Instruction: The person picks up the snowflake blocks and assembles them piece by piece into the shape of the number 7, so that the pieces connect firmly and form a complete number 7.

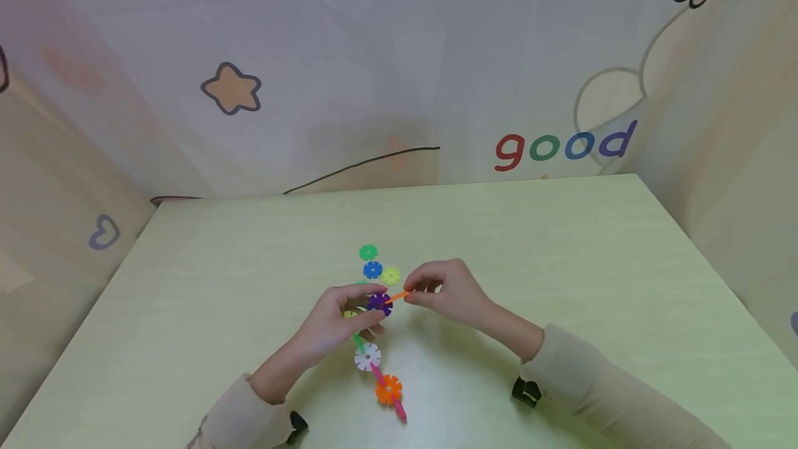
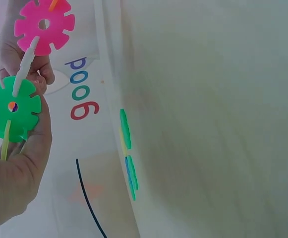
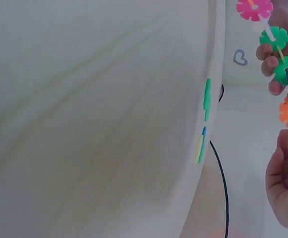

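Note:
My left hand point(image 1: 333, 317) grips a chain of slotted plastic snowflake discs, its fingers around the middle of it. Near its fingertips is a purple disc point(image 1: 380, 304). My right hand point(image 1: 451, 291) pinches an orange disc point(image 1: 397, 296), seen edge-on and joined to the purple one. Below the left hand the chain runs down through a white disc point(image 1: 368, 357) and another orange disc point(image 1: 389, 389) to a pink disc point(image 1: 400, 410) at its end. In the left wrist view, a green disc point(image 2: 15, 106) lies against the left fingers, with a white disc linking it to a pink one.
Beyond the hands, loose discs lie on the pale table point(image 1: 561, 248): a green disc point(image 1: 368, 252), a blue disc point(image 1: 373, 269) and a yellow disc point(image 1: 391, 276). Another green one is partly hidden by the left hand. A printed curtain point(image 1: 374, 54) stands behind the table.

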Available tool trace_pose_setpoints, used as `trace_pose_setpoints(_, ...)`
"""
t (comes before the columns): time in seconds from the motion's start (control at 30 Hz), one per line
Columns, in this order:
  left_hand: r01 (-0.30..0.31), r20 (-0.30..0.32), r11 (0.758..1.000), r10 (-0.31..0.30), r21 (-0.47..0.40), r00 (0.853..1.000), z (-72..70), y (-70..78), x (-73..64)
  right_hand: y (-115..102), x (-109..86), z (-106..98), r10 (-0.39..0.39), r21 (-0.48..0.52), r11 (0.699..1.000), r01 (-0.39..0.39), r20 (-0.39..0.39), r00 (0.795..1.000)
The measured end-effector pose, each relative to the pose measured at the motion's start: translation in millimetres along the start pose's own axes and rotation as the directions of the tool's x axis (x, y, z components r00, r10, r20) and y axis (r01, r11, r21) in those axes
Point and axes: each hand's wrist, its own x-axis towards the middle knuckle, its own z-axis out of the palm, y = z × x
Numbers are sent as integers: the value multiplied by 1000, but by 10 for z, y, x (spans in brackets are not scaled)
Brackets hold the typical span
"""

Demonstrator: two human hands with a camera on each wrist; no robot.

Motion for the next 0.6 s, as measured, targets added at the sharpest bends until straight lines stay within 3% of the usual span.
trace_pose_setpoints(0.23,-14,-13,1000,14,-23,1000,-77,-21,-83,110,143,-61,115,-48,992,-113,40,993)
trace_pose_setpoints(0.43,-1,-32,999,0,-48,999,-127,-38,-120,231,351,-59,244,-106,967,-233,100,965)
trace_pose_setpoints(0.6,-19,-34,999,17,-51,999,-161,-51,-146,317,465,-18,292,-106,954,-279,132,947)
